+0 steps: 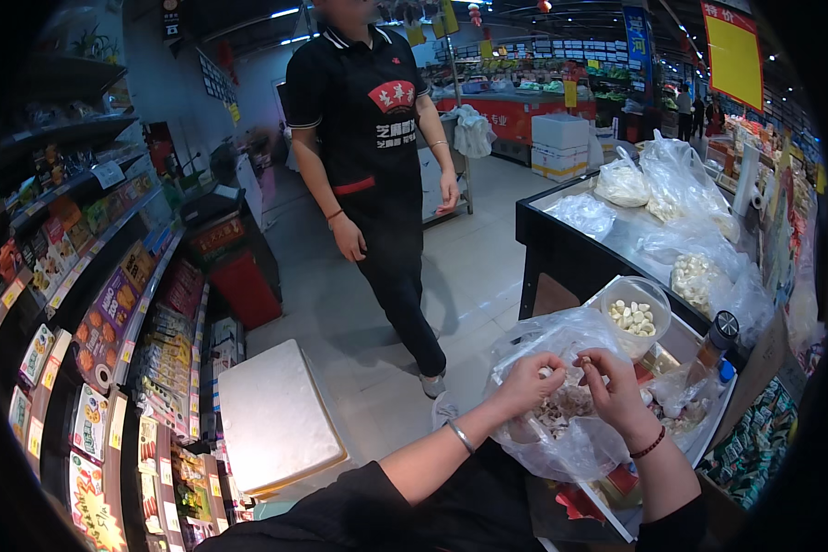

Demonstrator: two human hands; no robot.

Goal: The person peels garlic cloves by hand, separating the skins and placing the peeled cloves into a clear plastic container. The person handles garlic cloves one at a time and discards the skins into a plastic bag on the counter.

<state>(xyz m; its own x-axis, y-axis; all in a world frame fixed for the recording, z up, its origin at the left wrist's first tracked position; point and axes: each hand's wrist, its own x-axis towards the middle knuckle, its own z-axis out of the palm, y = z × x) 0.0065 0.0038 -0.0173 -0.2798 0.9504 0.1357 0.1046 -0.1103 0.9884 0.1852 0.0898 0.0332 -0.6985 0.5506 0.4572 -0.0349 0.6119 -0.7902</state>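
Observation:
Over an open clear plastic bag (576, 462) of garlic skins (567, 407), both my hands are raised close together but apart. My left hand (535, 383) pinches a small whitish piece, apparently garlic, between thumb and fingers. In my right hand (610, 390), thumb and fingertips close on a small brownish piece, perhaps a clove or skin. Just beyond them stands a clear plastic tub (652, 290) holding peeled garlic cloves (633, 319). Right of my right hand, another plastic bag (693, 393) lies with whole garlic bulbs near it.
A dark-edged counter (586, 265) bears plastic bags of peeled garlic (693, 279). A bottle (717, 338) stands at the right. A person in a black apron (386, 152) stands ahead on the aisle floor. A white foam box (276, 414) and stocked shelves (110, 331) are at the left.

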